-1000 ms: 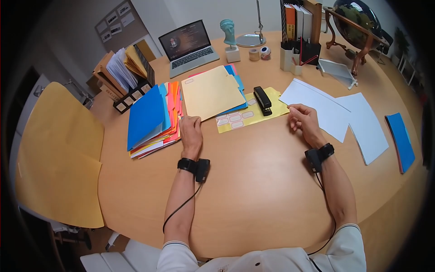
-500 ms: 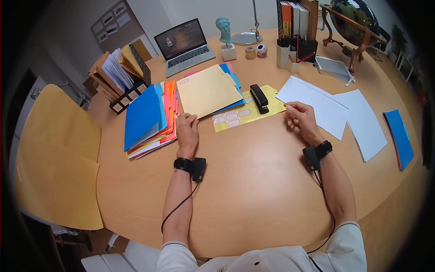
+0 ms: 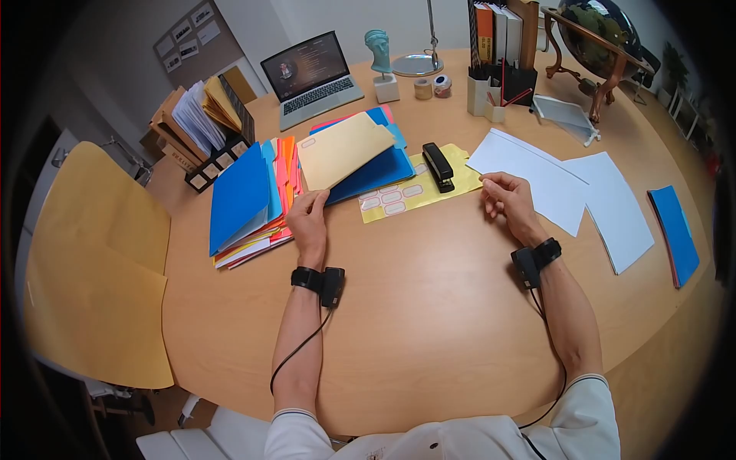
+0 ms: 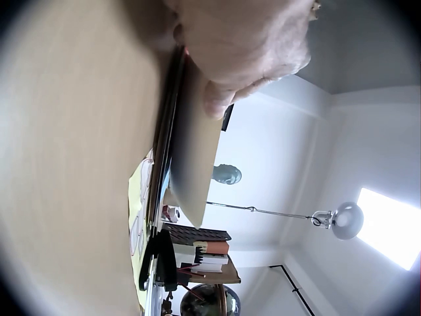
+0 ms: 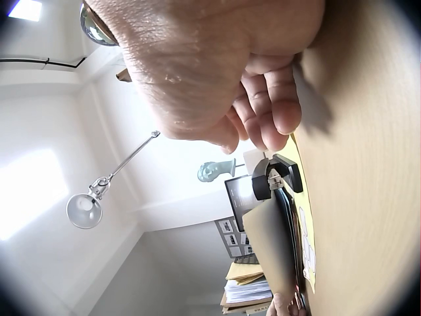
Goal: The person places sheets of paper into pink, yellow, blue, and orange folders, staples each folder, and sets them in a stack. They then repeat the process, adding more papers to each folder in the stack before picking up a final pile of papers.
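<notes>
My left hand [image 3: 308,224] pinches the near left corner of a cream folder [image 3: 341,147]. The folder's right side is raised and bent over, baring a blue folder [image 3: 376,170] beneath it. In the left wrist view my thumb lies against the cream folder [image 4: 195,145], whose far corner sticks up off the pile. My right hand [image 3: 510,205] rests at the table by the near corner of a yellow label sheet [image 3: 418,190], fingers loosely curled and holding nothing. On that sheet stands a black stapler [image 3: 438,167], also seen beyond my fingers in the right wrist view.
Left of the cream folder is a stack of coloured folders [image 3: 241,195]. White papers [image 3: 529,176] and a blue pad [image 3: 675,234] lie to the right. Along the back stand a laptop [image 3: 314,80], a bust [image 3: 381,65], tape rolls [image 3: 442,86], a pen holder [image 3: 483,100] and a globe [image 3: 602,38].
The cream folder lay flat over the blue one; now its right side is lifted toward the left. My left hand has shifted slightly left with the corner. The right hand stays put.
</notes>
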### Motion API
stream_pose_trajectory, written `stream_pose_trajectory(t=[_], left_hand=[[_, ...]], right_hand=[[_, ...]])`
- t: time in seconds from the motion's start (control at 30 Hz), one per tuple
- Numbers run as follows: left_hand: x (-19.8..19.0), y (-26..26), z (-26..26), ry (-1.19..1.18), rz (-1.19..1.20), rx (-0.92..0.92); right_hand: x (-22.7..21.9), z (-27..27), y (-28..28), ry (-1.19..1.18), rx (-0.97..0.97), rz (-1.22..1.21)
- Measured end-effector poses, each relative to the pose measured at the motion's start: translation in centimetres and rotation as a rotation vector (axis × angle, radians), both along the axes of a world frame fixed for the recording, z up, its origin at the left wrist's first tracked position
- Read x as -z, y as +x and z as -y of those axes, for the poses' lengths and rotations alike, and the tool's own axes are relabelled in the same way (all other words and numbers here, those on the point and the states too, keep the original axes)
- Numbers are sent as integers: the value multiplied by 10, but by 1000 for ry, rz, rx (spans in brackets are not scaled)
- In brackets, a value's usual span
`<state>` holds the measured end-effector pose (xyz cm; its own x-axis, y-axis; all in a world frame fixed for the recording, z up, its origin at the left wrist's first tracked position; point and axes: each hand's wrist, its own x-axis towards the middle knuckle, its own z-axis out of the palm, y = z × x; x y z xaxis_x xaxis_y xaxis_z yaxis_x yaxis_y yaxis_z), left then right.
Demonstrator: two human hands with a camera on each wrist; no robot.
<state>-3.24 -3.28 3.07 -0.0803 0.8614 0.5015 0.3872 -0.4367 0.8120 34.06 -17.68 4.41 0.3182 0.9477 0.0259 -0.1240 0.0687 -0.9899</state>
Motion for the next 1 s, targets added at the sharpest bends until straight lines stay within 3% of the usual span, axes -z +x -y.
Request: stream_pose_trajectory(t=[0.1, 0.2, 0.33, 0.43, 0.5, 0.53, 0.6, 0.87, 1.0], left_hand=[[8, -4, -10, -107, 206, 23], [16, -6, -16, -8, 266, -41], [9, -5, -9, -55, 256, -76], [-3, 0, 0, -110, 473, 23], [-11, 2, 4, -394, 737, 124], [-10, 0, 3, -398, 737, 132], [-10, -8, -2, -382, 997, 464], [-9, 2, 10, -466, 968, 672], [-14, 20, 24, -580, 799, 797]], right_hand=[[3, -1, 2, 4, -8, 5], [1, -1, 1, 3, -9, 11], [1, -1, 0, 0, -9, 18], [0, -1, -1, 0, -12, 26], [0, 1, 0, -2, -4, 30], [-1, 1, 0, -4, -11, 33], [0, 1, 0, -8, -8, 36], [-7, 2, -6, -21, -32, 26], [-8, 3, -6, 40, -76, -29]])
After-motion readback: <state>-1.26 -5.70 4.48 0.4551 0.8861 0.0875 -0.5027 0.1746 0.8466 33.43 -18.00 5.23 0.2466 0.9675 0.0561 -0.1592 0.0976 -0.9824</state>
